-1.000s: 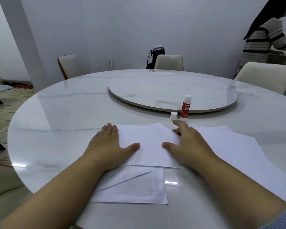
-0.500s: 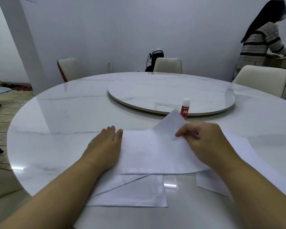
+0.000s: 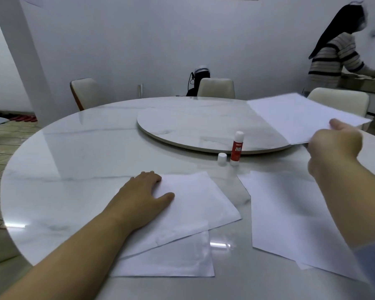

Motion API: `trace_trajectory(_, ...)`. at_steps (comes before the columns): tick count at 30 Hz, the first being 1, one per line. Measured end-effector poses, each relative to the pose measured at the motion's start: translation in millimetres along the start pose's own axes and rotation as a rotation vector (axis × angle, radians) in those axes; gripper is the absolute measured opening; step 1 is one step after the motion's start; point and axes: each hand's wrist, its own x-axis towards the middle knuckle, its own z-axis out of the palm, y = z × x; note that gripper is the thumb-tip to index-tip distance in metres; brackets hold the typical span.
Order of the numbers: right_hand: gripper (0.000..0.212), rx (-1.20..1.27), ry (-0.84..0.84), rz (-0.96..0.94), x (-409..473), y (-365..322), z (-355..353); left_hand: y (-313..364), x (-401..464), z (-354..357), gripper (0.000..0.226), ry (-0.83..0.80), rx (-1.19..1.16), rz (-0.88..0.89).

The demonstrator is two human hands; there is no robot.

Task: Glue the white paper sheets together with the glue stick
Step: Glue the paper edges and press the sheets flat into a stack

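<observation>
Head: right hand [image 3: 333,146] pinches lifted sheet [image 3: 299,115] (long axis far-left); left hand [image 3: 143,195] flat.

Paper sheets [image 3: 195,204]: plain white. Glue stick [image 3: 236,149]: red body with white lettering, white top; loose cap [image 3: 222,158] white. Table [image 3: 74,161]: white marble with grey veining; chairs [image 3: 216,88] cream; background person's sweater [image 3: 331,61] striped cream and dark.

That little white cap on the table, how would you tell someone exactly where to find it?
Start at the round raised turntable in the middle of the marble table. Just in front of its near rim stands a red glue stick. The white cap stands at its left, shorter and plain, with no label.
</observation>
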Motion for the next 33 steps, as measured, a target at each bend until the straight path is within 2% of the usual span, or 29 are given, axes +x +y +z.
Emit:
trace_trajectory(2,0.039,0.105,0.02,0.156,3,8,7,-1,1,0,0.051,0.014,0.0,0.033)
trace_trajectory(3,0.034,0.06,0.023,0.195,7,15,10,-2,1,0,0.047,0.033,0.0,0.063)
trace_trajectory(6,0.04,-0.314,-0.029,0.16,22,40,13,-2,4,1,0.024,0.129,0.09,0.222)
trace_trajectory(8,0.036,-0.52,-0.174,0.13,27,52,14,0,5,2,0.017,0.124,0.128,0.285)
trace_trajectory(11,0.058,-0.695,-0.295,0.198,23,50,14,0,6,3,0.018,0.129,0.118,0.286)
trace_trajectory(14,0.088,-0.804,-0.193,0.224,22,43,17,-3,7,4,0.023,0.139,0.097,0.251)
trace_trajectory(15,0.091,-0.847,-0.176,0.196,18,41,18,-2,7,4,0.024,0.131,0.092,0.244)
trace_trajectory(17,0.083,-0.912,-0.241,0.092,8,44,25,3,4,4,0.025,0.094,0.085,0.228)
trace_trajectory(19,0.082,-0.943,-0.394,-0.002,-4,52,35,7,1,5,0.042,-0.017,0.082,0.185)
trace_trajectory(22,0.081,-1.009,-0.512,-0.075,-18,64,45,8,-2,9,0.065,-0.225,0.216,0.183)
trace_trajectory(26,0.066,-1.019,-0.494,-0.087,-18,76,55,6,0,10,0.066,-0.294,0.281,0.185)
trace_trajectory(30,0.053,-1.126,-0.396,-0.206,-16,80,58,5,1,9,0.066,-0.325,0.276,0.196)
trace_trajectory(33,0.037,-0.964,-0.358,-0.373,-18,72,57,4,5,0,0.064,-0.4,0.225,0.184)
